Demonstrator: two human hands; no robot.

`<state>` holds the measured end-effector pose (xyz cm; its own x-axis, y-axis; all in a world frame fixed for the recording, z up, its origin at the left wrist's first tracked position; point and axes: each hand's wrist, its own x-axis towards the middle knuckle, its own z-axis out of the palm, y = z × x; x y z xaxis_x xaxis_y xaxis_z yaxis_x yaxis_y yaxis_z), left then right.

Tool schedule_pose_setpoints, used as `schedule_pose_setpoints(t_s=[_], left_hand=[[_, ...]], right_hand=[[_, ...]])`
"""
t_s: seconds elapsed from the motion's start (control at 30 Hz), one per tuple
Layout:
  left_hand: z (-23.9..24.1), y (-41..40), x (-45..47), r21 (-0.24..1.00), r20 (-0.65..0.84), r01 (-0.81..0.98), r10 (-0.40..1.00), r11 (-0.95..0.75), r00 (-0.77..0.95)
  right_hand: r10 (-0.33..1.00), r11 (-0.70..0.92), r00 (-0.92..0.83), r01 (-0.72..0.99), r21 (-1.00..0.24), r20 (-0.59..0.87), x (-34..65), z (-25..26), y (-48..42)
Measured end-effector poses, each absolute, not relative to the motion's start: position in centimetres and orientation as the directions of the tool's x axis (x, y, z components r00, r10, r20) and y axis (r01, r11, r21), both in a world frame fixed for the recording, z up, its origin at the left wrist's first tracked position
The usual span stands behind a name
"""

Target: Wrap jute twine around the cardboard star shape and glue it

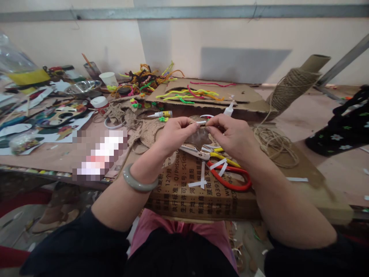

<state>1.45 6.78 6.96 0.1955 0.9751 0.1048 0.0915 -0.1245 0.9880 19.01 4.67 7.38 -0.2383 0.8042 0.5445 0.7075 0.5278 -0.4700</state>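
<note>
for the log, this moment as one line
left hand: holding brown piece | right hand: same | white strip: top edge | scissors: on cardboard

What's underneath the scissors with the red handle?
Printed brown cardboard shows around the scissors and through their red handle. Whatever lies directly beneath them is covered, so I can't tell.

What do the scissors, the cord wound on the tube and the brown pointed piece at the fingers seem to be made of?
Scissors: metal blades, probably steel, judging by their smooth grey sheen; the red handle looks like glossy plastic.
Cord: rough plant fibre, perhaps jute, from its matte tan, twisted look.
Brown pointed piece: card or plastic, perhaps; its slightly shiny face leaves that open.
</note>
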Motion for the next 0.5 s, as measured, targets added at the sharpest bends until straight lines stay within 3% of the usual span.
schedule_pose_setpoints(t_s=[0.2, 0.4, 0.5], left_hand=[[6.53, 6.99, 1.08, 0.993, 0.084, 0.050, 0.954, -0.103, 0.288], [6.35, 7.05, 0.92, 0.982, 0.046, 0.147, 0.905, -0.118, 0.422], [6.43, 7.00, 1.00, 0.976, 0.053, 0.175, 0.918, -0.131, 0.392]], right_hand=[[0.814, 0.530, -0.263, 0.699, -0.479, 0.518, 19.51, 7.79, 4.90], [0.809, 0.580, -0.388, 0.645, -0.498, 0.441, 19.64, 7.88, 5.12], [0.816, 0.574, -0.378, 0.622, -0.533, 0.438, 19.58, 7.81, 5.17]])
